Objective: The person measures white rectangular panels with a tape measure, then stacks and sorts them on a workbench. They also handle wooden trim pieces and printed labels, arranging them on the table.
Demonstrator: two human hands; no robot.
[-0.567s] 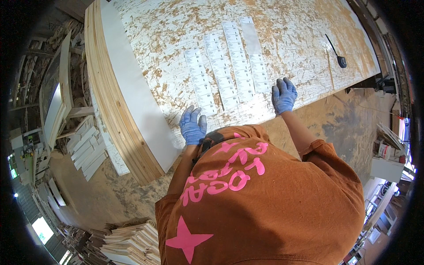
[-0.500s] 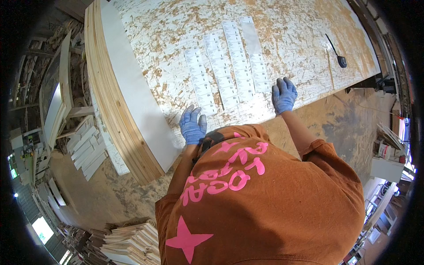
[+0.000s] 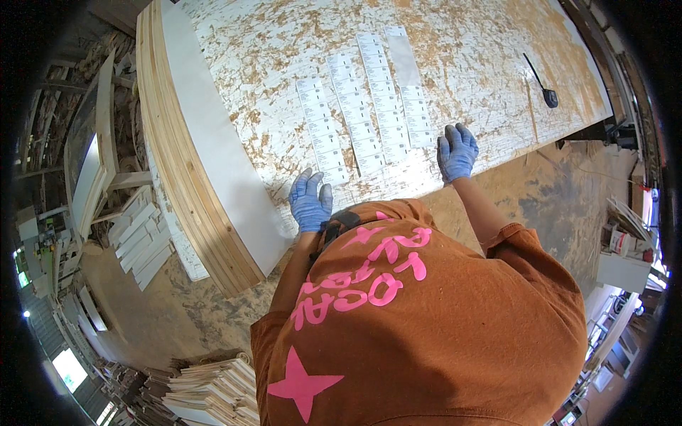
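Four strips lying lengthwise on the table
Left hand and right hand half-open, seemingly empty; the strips, likely light, limp and easily creased, are best held by the near ends; long axes run away from the person, far ends leaning left

Wide head-worn fisheye view, downward from close above the brown shirt, toward the worktable
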